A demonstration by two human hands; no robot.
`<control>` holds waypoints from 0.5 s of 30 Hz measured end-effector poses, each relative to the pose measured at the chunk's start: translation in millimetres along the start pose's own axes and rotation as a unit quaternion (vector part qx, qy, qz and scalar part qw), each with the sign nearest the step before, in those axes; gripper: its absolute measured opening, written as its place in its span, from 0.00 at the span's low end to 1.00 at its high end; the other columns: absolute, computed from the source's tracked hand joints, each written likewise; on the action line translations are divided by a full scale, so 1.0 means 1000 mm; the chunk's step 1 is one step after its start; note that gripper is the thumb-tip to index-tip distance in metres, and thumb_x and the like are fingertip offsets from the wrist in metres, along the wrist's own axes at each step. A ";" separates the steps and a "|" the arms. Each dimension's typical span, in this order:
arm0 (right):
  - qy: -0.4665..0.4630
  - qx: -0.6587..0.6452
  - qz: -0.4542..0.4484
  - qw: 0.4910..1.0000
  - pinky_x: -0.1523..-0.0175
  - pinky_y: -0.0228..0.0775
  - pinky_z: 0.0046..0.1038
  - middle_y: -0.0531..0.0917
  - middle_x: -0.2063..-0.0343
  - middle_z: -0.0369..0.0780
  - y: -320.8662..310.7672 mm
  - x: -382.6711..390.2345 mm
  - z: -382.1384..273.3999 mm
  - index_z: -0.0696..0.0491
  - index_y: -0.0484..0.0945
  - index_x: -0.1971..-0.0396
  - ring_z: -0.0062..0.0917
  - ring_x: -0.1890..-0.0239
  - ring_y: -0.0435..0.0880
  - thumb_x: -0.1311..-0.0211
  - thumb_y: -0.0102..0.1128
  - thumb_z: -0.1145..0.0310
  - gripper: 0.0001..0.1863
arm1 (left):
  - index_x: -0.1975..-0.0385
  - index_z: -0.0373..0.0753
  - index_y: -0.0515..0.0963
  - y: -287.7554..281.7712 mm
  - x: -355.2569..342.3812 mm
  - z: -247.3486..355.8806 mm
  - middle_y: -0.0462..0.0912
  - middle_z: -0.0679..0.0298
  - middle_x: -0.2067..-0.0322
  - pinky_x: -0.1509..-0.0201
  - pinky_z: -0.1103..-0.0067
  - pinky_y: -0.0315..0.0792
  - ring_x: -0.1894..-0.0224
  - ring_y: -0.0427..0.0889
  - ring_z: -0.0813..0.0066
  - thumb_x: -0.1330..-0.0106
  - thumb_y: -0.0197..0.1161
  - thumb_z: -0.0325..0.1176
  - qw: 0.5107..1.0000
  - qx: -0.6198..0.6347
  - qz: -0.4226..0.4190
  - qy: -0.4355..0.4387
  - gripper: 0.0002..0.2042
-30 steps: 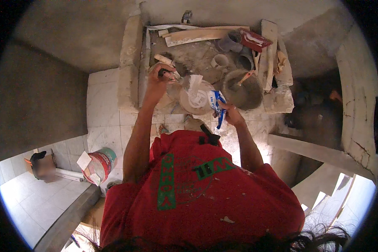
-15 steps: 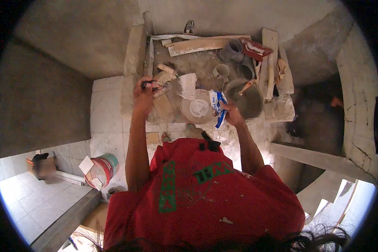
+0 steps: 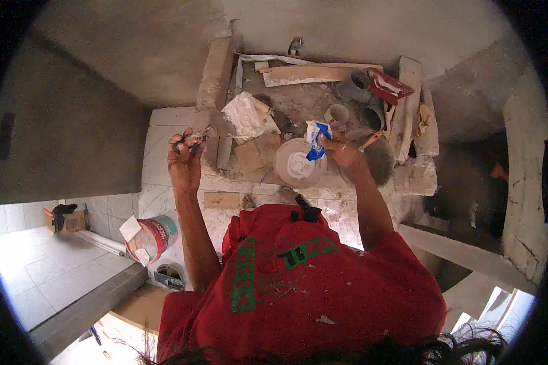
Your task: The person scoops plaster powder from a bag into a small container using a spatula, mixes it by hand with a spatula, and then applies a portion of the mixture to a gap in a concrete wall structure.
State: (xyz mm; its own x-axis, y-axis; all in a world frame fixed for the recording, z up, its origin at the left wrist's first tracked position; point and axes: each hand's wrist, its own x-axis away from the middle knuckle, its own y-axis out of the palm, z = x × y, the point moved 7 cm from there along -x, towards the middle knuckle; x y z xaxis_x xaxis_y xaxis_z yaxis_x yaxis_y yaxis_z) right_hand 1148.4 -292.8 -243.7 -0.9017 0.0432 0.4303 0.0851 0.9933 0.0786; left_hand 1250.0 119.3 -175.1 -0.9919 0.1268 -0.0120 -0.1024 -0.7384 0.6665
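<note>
My left hand (image 3: 186,152) is closed round the handle of a metal tool (image 3: 193,139) at the left edge of the rough concrete trough (image 3: 216,76). A flat, white-coated piece (image 3: 243,112) lies right of it; I cannot tell whether it is the tool's blade. My right hand (image 3: 344,152) grips a crumpled blue-and-white bag (image 3: 316,140) above a round pale container (image 3: 286,173) holding white paste. A dark bucket (image 3: 382,167) with a brush (image 3: 370,141) is partly hidden behind that hand.
The trough holds wood strips (image 3: 323,73), grey pipe pieces (image 3: 353,88), a cup (image 3: 336,114) and a red tool (image 3: 388,85). A faucet (image 3: 296,44) is at its back. A red-and-green bucket (image 3: 155,240), white pipes (image 3: 100,243) and a cardboard box (image 3: 73,219) stand or lie lower left.
My left hand has moved left and down with its tool, away from the round container. My right hand has lifted the bag slightly. The whole view has shifted a little.
</note>
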 end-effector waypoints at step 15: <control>-0.156 0.245 0.187 0.938 0.54 0.68 0.32 0.79 0.63 0.39 -0.087 -0.196 0.022 0.57 0.79 0.57 0.25 0.64 0.75 0.34 0.60 0.50 0.22 | 0.51 0.45 0.70 -0.028 0.073 0.047 0.78 0.59 0.51 0.35 0.64 0.68 0.48 0.78 0.71 0.30 0.62 0.36 0.990 -0.082 0.094 0.073 0.12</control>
State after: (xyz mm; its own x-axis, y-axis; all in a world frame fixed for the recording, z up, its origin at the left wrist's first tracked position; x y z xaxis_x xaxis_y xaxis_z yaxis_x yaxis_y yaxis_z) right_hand 1308.4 -385.2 -354.5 -0.9345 0.3518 0.0545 0.2841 0.8292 -0.4813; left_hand 1183.9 180.7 -159.9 -0.9938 -0.1100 -0.0148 0.0849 -0.8389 0.5376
